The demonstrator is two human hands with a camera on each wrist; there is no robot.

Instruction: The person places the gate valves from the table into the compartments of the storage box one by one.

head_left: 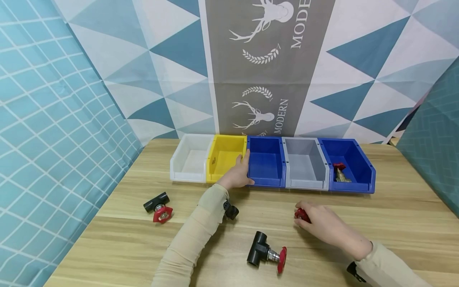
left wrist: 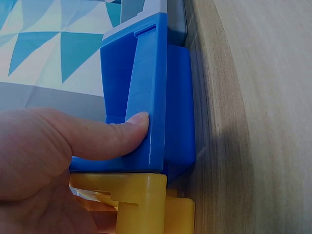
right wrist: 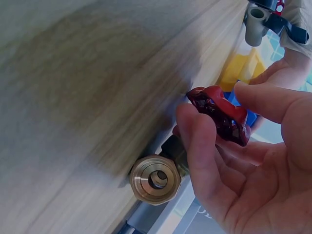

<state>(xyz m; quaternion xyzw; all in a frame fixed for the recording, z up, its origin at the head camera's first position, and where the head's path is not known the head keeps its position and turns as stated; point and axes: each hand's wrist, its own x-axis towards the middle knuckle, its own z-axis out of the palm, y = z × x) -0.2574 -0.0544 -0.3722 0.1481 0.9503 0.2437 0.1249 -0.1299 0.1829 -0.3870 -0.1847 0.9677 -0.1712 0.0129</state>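
My left hand point(head_left: 238, 173) grips the adjoining walls of the yellow bin point(head_left: 211, 175) and the middle blue bin point(head_left: 267, 182). In the left wrist view its thumb lies on the blue bin's point(left wrist: 158, 97) front edge, while other fingers reach into the yellow bin point(left wrist: 153, 204). My right hand point(head_left: 328, 225) holds a brass valve by its red handle point(head_left: 302, 215), above the table in front of the grey bin. The right wrist view shows the red handle point(right wrist: 222, 112) between thumb and fingers, with the threaded brass end point(right wrist: 155, 179) below; fingers hide part of the body.
Two black tee valves with red handles lie on the table: one at left point(head_left: 156, 202), one at front centre point(head_left: 259, 249). A white bin point(head_left: 188, 176) and a grey bin point(head_left: 306, 184) stand in the row. The right blue bin point(head_left: 373, 183) contains a red-handled brass valve point(head_left: 340, 175).
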